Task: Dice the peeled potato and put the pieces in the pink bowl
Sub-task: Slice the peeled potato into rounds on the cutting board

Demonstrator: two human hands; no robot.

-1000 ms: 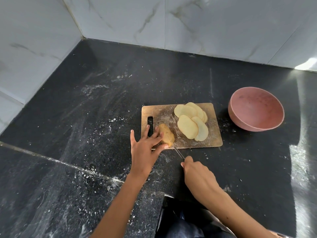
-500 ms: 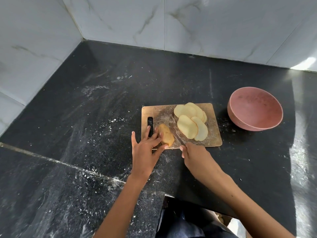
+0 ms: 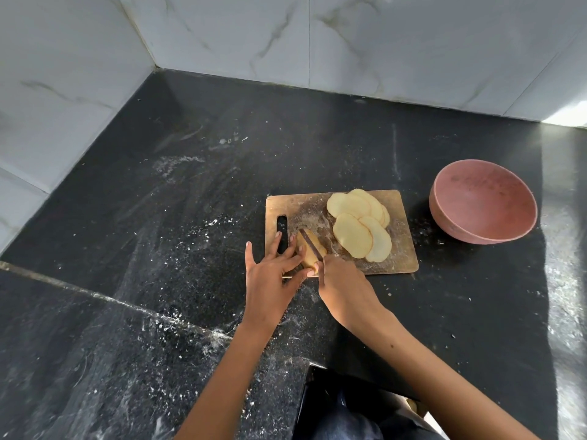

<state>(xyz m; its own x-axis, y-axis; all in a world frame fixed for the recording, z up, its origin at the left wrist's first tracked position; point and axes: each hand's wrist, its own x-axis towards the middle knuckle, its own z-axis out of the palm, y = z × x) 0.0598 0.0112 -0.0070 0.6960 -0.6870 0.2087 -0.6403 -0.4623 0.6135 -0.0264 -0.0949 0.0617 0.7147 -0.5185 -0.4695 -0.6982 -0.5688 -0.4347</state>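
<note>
Right hand (image 3: 344, 289) has moved forward since a second ago, from off the board's near edge to its 6 o'clock edge; it grips the knife (image 3: 311, 246), blade now lying across the potato piece (image 3: 313, 252). Left hand (image 3: 273, 271) unchanged: fingers spread, pinning that piece at the cutting board (image 3: 403, 249) near-left corner. Slices (image 3: 359, 227) stacked mid-board, untouched. Pink bowl (image 3: 482, 206) at 3 o'clock on the counter (image 3: 190, 217), holding no pieces.

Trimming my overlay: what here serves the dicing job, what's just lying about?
In use: pale peeled potato end, flat potato slices, thin dark knife, wooden cutting board, round pink bowl.
Lying about: white specks on the black stone counter.
</note>
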